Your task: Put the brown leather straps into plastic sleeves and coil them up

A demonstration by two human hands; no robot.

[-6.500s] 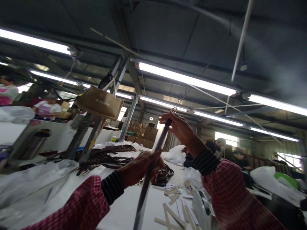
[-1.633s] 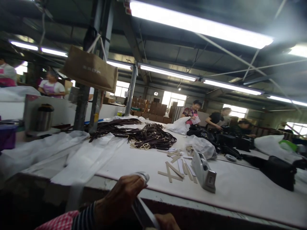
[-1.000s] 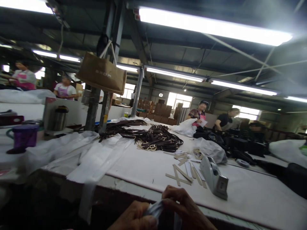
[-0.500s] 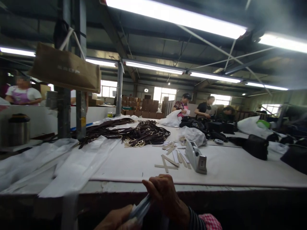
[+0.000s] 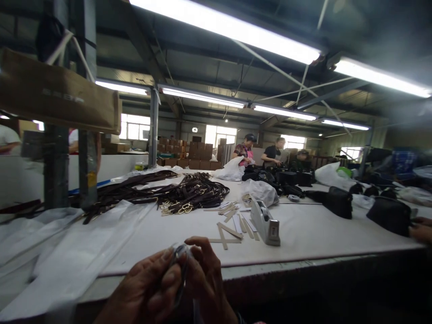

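Observation:
Both hands are raised at the near edge of the table (image 5: 236, 280). My left hand (image 5: 145, 283) pinches a crumpled clear plastic wrapping (image 5: 181, 250), with something dark showing inside or behind it. My right hand (image 5: 207, 276) closes on the same wrapping from the other side, its index finger bent over the top. What is inside cannot be made out. Just beyond the hands lie grey-beige strips (image 5: 227, 231), some crossing each other. To their right stands a grey tape dispenser (image 5: 266, 225).
Dark brown straps (image 5: 199, 191) with gold-coloured hooks lie heaped behind. White plastic sheets (image 5: 84, 252) cover the left side. Black bags (image 5: 332, 202) stand at right, where another person's hand (image 5: 421, 231) shows at the edge. A brown bag (image 5: 60, 96) hangs on a post.
My hands have come up and left from below the table edge, bringing the plastic wrapping, now bunched between the fingertips. The view has turned right, and another person's hand has appeared at right.

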